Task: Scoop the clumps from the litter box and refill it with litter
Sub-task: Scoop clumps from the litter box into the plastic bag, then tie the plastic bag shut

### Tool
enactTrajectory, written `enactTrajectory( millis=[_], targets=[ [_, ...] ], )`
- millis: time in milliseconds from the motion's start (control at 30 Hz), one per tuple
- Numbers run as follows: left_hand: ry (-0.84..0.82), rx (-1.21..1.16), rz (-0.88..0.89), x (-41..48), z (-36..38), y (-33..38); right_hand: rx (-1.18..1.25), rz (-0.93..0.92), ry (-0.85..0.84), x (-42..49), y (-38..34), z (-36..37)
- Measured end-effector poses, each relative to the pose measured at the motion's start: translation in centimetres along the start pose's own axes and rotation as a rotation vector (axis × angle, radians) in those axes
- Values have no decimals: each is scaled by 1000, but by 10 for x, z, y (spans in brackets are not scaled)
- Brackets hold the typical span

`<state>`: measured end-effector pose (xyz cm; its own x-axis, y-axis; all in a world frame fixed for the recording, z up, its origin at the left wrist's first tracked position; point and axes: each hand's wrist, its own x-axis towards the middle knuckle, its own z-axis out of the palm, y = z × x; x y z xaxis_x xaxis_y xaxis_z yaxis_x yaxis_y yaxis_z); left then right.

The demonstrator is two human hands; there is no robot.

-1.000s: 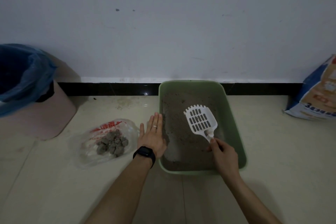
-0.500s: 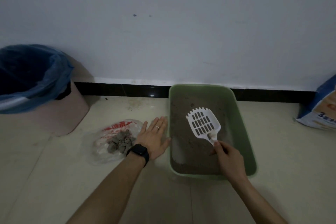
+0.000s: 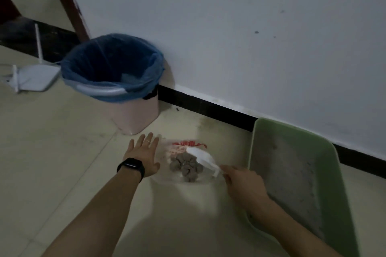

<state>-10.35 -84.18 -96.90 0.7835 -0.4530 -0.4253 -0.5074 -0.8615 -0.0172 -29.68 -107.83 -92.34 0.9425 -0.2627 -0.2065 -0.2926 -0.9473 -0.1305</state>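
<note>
My right hand grips the handle of a white slotted scoop, whose blade is turned on edge over a pile of grey clumps. The clumps lie on a clear plastic bag with red print, flat on the floor. My left hand rests flat and open on the floor at the bag's left edge, a black watch on its wrist. The green litter box with thin grey litter sits to the right against the wall.
A pink bin lined with a blue bag stands behind the left hand against the wall. A white router lies on the floor at far left, near a dark wooden leg. Pale floor tiles spread in front.
The right hand has carried the scoop left, out of the litter box, to above the clump pile on the bag. The left hand slid from beside the box to the bag's left edge. The view swung left.
</note>
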Motion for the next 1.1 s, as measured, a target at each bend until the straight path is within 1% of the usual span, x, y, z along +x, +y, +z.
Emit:
enactTrajectory(
  millis=[33,100,167,233,300,367,433,500,533,600,667,800,900,1033,1100],
  targets=[
    [-12,-32,-10,1,3,-1,-109,-21,-28,7,-4,2],
    [-28,-74,-17,4,5,0,-196,-22,-37,16,-8,4],
    [-36,-105,-12,8,6,2,-233,-65,86,18,-9,6],
    [-42,-121,2,12,7,3,-293,-74,138,18,-9,7],
    [-53,-120,8,17,9,4,-294,-68,128,17,-10,7],
    [-65,-105,5,19,11,4,-248,-80,183,18,-10,2],
    [-73,-109,-4,21,14,4,-155,-61,229,22,-15,-8],
    [-74,-121,-9,23,16,3,71,41,217,36,-22,-21],
    [-70,-128,-19,23,17,1,232,117,182,48,-25,-29],
    [-69,-153,-35,23,20,-1,568,268,55,78,-30,-35],
    [-62,-179,-55,22,23,-2,751,322,-32,113,-33,-30],
    [-48,-247,-70,21,26,-3,895,338,-153,179,-46,-12],
    [-70,-258,-71,16,30,-8,993,408,-195,215,-61,0],
    [-88,-310,-101,13,35,-21,989,448,-167,245,-68,21],
    [-83,-326,-111,13,37,-24,947,436,-77,252,-67,31]
  ],
)
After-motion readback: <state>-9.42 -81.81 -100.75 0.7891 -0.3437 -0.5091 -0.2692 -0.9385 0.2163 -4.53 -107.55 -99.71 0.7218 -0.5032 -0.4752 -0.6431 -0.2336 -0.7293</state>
